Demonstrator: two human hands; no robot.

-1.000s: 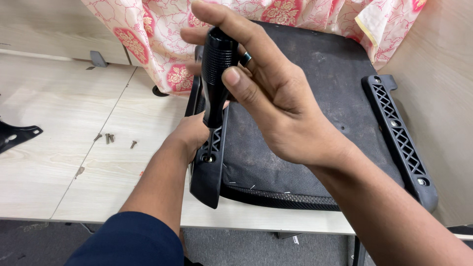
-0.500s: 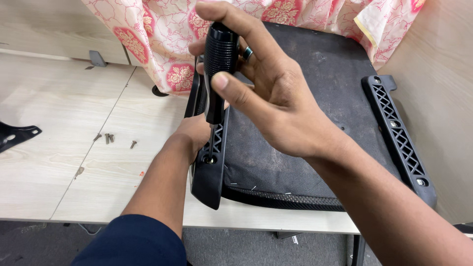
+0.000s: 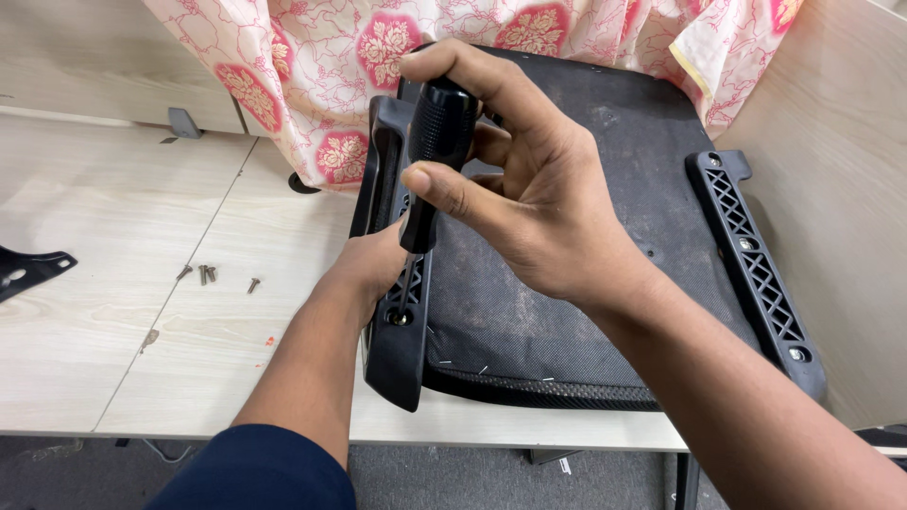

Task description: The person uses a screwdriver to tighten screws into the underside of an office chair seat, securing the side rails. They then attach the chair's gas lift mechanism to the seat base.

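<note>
Right hand (image 3: 539, 203) is gripping a black screwdriver (image 3: 430, 161) upright over the chair seat's (image 3: 567, 283) left bracket (image 3: 397, 340); left hand (image 3: 373, 264) is clasping that bracket; loose screws (image 3: 203, 274) are lying left of the seat.

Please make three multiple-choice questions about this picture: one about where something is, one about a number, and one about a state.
1. Where do the loose screws lie?
A. on the pale table, left of the seat
B. on the black seat cushion
C. on the floral cloth

2. How many loose screws show?
A. one
B. four
C. nine

3. How does the right hand hold the screwdriver?
A. flat on the table
B. upright, tip down in the black armrest bracket
C. pointing up

Answers: 1 A, they rest on bare table. 2 B, four can be counted. 3 B, fingers wrap the handle, and the left hand steadies the bracket.
</note>
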